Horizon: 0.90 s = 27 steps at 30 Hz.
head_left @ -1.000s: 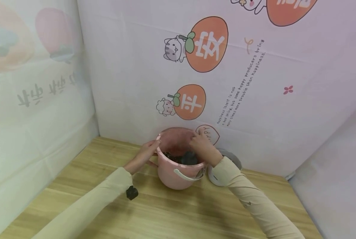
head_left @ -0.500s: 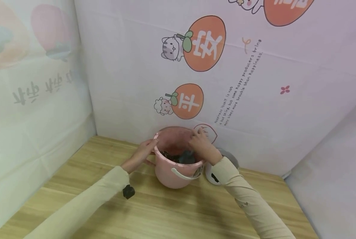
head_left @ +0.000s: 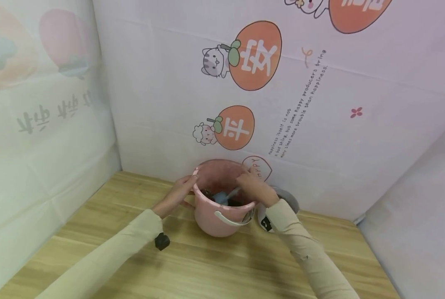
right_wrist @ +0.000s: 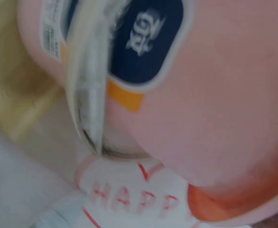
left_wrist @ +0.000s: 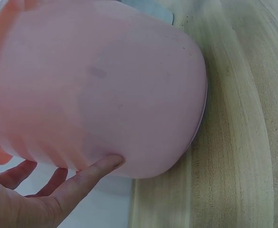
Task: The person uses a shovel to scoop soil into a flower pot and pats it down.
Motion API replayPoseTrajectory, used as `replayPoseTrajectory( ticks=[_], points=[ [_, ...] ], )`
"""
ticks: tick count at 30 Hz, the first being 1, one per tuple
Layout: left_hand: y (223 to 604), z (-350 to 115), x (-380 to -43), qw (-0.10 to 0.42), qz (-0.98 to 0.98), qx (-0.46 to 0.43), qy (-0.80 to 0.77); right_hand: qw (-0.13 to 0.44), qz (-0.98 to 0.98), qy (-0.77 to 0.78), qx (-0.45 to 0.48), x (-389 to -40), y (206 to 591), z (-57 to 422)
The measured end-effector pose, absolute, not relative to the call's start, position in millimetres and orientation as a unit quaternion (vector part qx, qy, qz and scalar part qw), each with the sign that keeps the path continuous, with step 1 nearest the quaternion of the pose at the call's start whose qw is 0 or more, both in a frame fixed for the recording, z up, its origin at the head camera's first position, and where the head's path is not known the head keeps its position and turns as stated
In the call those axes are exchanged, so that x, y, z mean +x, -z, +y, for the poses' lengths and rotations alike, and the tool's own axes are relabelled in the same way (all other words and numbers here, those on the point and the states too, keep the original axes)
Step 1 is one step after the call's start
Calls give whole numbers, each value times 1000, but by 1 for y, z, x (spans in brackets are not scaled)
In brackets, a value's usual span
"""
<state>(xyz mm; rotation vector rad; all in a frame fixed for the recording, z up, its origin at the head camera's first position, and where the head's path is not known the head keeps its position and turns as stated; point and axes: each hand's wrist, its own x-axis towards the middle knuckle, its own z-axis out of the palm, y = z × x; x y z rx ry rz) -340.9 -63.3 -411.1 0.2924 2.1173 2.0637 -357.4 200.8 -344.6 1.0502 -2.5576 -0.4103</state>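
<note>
A pink bucket [head_left: 222, 222] stands upright on the table with dark, crumbly material [head_left: 207, 194] at the bottom. My left hand [head_left: 175, 195] holds its left rim. In the left wrist view, fingers of that hand [left_wrist: 49, 197] lie against the bucket's outer wall. Reaching over the right rim, my right hand [head_left: 257, 187] grips a small blue-grey shovel [head_left: 221, 198], whose blade is down inside the bucket. The grip end is hidden by the hand. The right wrist view shows the bucket's outside and label [right_wrist: 146, 42], not the hand.
A grey-white round container [head_left: 290, 199] stands right of the bucket, partly behind the right sleeve. The bucket's white handle [head_left: 231, 220] hangs down in front. A printed white cloth [head_left: 162, 104] rises behind the wooden table [head_left: 192, 265]. A black device [head_left: 162, 241] sits at the left wrist.
The shovel's blade has shifted left inside the bucket and turned, so its shaft now shows. The right hand has dipped slightly. The left hand stays at the rim.
</note>
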Motion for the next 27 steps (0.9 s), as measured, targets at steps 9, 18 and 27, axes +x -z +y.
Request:
replayPoseTrajectory(
  ticks=[9,18,27],
  points=[
    [406,-61,-341,82,712,96,-691,186,-898,136,375,-359,348,196],
    [408,-63,-341,87,713,89,-690,170,-898,140,380,-367,349,192],
    [409,-60,-340,78,714,83,-691,139,-908,122,375,-371,349,194]
  ],
)
